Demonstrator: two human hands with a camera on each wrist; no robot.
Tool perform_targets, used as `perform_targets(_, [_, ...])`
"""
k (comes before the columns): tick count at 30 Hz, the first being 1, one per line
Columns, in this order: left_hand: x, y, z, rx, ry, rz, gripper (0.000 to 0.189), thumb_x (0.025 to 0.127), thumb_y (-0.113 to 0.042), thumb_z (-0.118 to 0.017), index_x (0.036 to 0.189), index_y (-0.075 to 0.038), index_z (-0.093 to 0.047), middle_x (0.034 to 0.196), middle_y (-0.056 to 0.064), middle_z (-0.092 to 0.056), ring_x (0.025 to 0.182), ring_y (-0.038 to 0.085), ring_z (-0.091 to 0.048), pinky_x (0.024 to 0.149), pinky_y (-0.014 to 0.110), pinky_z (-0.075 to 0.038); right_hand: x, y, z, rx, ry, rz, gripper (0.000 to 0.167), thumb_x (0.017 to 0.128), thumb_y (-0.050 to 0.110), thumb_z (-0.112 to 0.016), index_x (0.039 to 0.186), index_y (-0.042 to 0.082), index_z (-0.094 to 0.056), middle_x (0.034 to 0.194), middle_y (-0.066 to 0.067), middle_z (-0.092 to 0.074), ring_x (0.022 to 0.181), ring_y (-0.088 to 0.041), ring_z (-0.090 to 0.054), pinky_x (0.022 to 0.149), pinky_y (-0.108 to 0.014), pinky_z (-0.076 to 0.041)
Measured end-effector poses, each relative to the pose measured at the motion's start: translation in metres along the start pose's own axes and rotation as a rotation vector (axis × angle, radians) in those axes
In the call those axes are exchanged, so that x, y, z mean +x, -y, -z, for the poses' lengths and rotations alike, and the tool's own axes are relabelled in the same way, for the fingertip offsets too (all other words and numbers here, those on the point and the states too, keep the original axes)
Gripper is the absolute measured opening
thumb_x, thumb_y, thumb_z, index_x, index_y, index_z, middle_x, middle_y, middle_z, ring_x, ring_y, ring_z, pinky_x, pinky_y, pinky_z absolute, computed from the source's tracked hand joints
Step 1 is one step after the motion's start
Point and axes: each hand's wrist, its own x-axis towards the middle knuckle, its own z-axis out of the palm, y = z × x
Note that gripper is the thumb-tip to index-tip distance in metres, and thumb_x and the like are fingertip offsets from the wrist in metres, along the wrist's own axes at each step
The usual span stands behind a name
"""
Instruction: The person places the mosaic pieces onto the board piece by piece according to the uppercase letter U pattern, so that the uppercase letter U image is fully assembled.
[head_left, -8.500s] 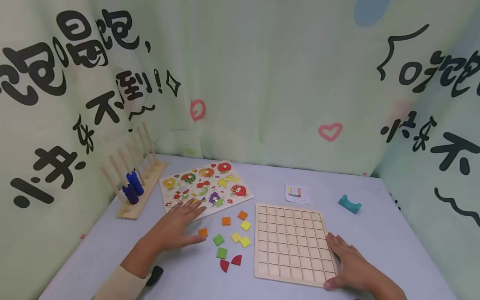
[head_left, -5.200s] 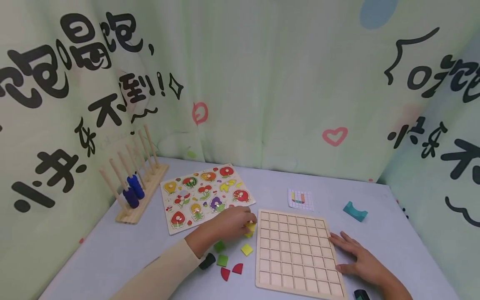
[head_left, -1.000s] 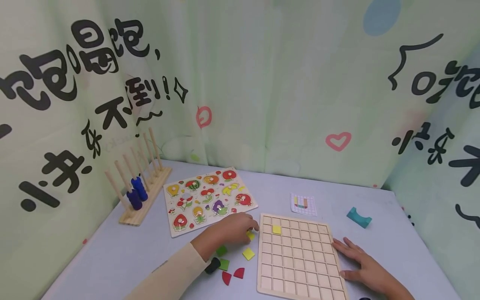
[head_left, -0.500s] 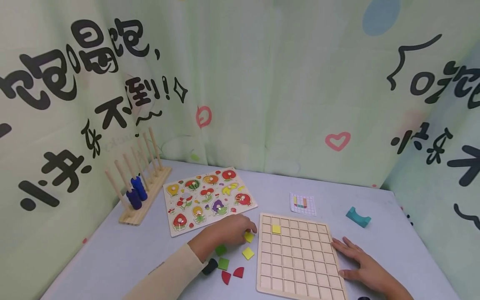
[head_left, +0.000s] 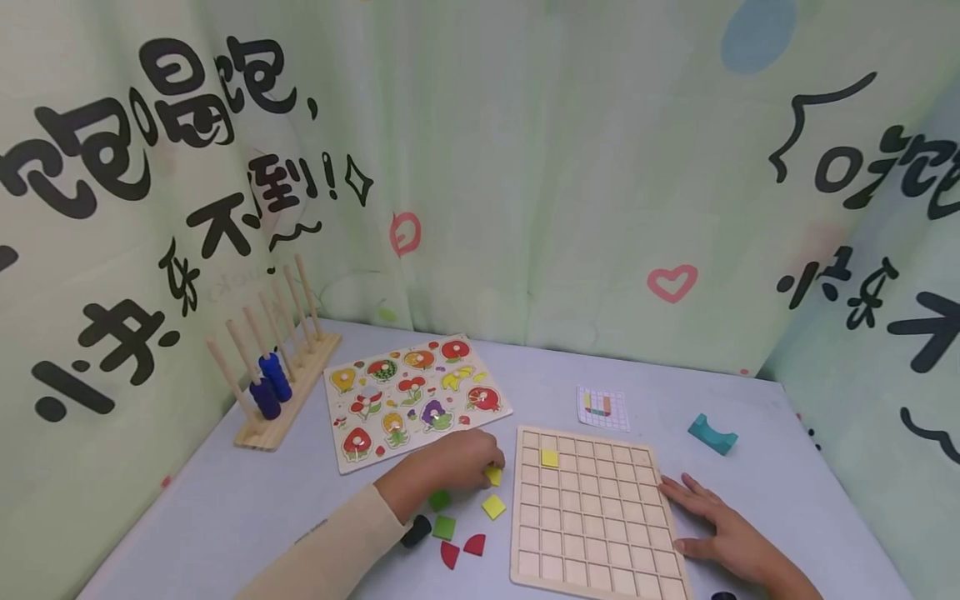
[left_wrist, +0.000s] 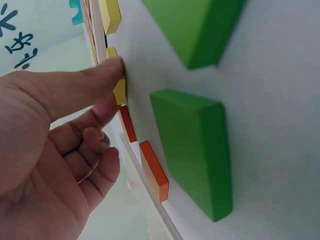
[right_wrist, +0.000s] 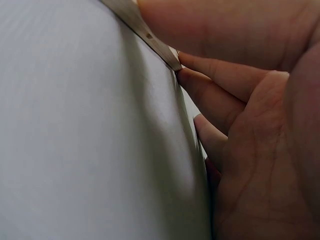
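Observation:
My left hand (head_left: 461, 461) pinches a yellow square tile (head_left: 493, 476) between thumb and fingertips, just left of the wooden grid board (head_left: 596, 517); the left wrist view shows the thumb over this tile (left_wrist: 120, 91). One yellow tile (head_left: 550, 458) sits in a cell near the board's upper left. Another yellow tile (head_left: 493, 507) lies loose below the hand. My right hand (head_left: 720, 529) rests against the board's right edge, its fingers extended; in the right wrist view its fingertips touch the board's side (right_wrist: 150, 37). Orange tiles (left_wrist: 155, 172), hidden by my left hand in the head view, lie beyond it.
Green tiles (head_left: 444, 527) and red quarter-round pieces (head_left: 474, 545) lie left of the board. Behind are a fruit puzzle (head_left: 397, 408), a peg rack (head_left: 292, 392) with blue pieces, a grid pattern card (head_left: 602, 408) and a teal curved block (head_left: 712, 434). Curtains enclose the table.
Earlier, my left hand lay spread by the fruit puzzle; then it took up a yellow tile. One yellow tile now sits on the board, and the hand grips another. My right hand stays at the edge.

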Motion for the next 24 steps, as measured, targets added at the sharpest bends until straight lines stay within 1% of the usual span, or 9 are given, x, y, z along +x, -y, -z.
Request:
perform_targets(3, [0.001,0.001,-0.002,0.003,0.006,-0.009,0.031,0.085,-0.020,-0.077,0.115,-0.024,-0.073,0.093,-0.013,-0.059,0.083,0.005,-0.051,0.079,0.021,-0.049,0.000,0.000,0.000,0.005,0.008,-0.008,0.085,0.075,0.033,-0.079,0.145,0.003,-0.043,0.153,-0.028,-0.024,0.137,-0.056,-0.011,0.096,-0.077,-0.015])
perform_targets(7, [0.001,0.001,-0.004,0.017,-0.018,-0.022,0.028,0.089,-0.021,-0.073,0.117,-0.023,-0.072,0.102,-0.013,-0.062,0.089,0.005,-0.055,0.083,0.023,-0.049,-0.001,0.000,-0.001,0.013,0.008,-0.003,0.085,0.075,0.034,-0.079,0.145,0.002,-0.044,0.153,-0.027,-0.026,0.137,-0.056,-0.011,0.096,-0.076,-0.015])
perform_targets(9, [0.001,0.001,-0.004,0.018,-0.027,-0.024,0.027,0.091,-0.021,-0.070,0.118,-0.022,-0.071,0.106,-0.012,-0.063,0.091,0.005,-0.056,0.085,0.024,-0.049,-0.002,-0.001,-0.002,0.021,0.007,-0.001,0.084,0.075,0.035,-0.078,0.145,0.003,-0.044,0.153,-0.026,-0.026,0.140,-0.051,-0.010,0.097,-0.076,-0.014])
perform_targets(10, [0.001,0.001,-0.005,0.019,-0.027,-0.024,0.027,0.092,-0.022,-0.070,0.118,-0.023,-0.071,0.108,-0.012,-0.063,0.092,0.004,-0.055,0.086,0.025,-0.049,-0.002,-0.001,-0.002,0.021,0.006,0.002,0.084,0.076,0.036,-0.078,0.145,0.004,-0.044,0.153,-0.025,-0.027,0.142,-0.046,-0.009,0.097,-0.076,-0.014])
perform_targets(13, [-0.001,0.001,-0.005,0.001,-0.014,-0.018,0.027,0.090,-0.023,-0.072,0.117,-0.023,-0.072,0.107,-0.013,-0.063,0.091,0.004,-0.055,0.086,0.025,-0.049,-0.001,-0.001,-0.001,0.025,0.001,0.008,0.084,0.076,0.037,-0.077,0.146,0.005,-0.044,0.153,-0.024,-0.027,0.145,-0.033,-0.006,0.097,-0.076,-0.014])
perform_targets(16, [-0.005,0.002,-0.003,0.004,-0.008,-0.018,0.028,0.088,-0.026,-0.074,0.116,-0.024,-0.072,0.108,-0.013,-0.063,0.091,0.004,-0.054,0.085,0.025,-0.049,-0.001,0.000,-0.001,0.024,-0.003,0.012,0.084,0.076,0.036,-0.078,0.145,0.004,-0.044,0.153,-0.025,-0.027,0.144,-0.037,-0.007,0.097,-0.076,-0.014])
perform_targets(18, [-0.007,0.003,-0.003,0.014,-0.010,-0.031,0.029,0.087,-0.028,-0.075,0.115,-0.024,-0.072,0.107,-0.013,-0.062,0.089,0.004,-0.053,0.084,0.024,-0.049,-0.001,0.002,-0.001,0.017,-0.002,0.007,0.084,0.075,0.035,-0.078,0.145,0.003,-0.044,0.153,-0.025,-0.027,0.141,-0.048,-0.009,0.097,-0.076,-0.013])
perform_targets(20, [-0.010,0.004,-0.002,0.021,-0.014,-0.039,0.030,0.086,-0.028,-0.076,0.115,-0.024,-0.072,0.104,-0.014,-0.061,0.087,0.004,-0.052,0.081,0.023,-0.049,-0.001,0.003,-0.001,0.007,-0.001,0.005,0.084,0.074,0.033,-0.079,0.144,0.002,-0.044,0.152,-0.026,-0.028,0.138,-0.054,-0.010,0.097,-0.076,-0.013])
perform_targets(24, [-0.014,0.003,-0.002,0.018,-0.010,-0.039,0.031,0.084,-0.025,-0.078,0.115,-0.023,-0.072,0.094,-0.014,-0.057,0.081,0.004,-0.049,0.073,0.021,-0.047,0.000,0.002,-0.001,0.000,-0.001,0.002,0.084,0.074,0.032,-0.079,0.144,0.003,-0.044,0.152,-0.026,-0.028,0.138,-0.055,-0.010,0.098,-0.076,-0.011])
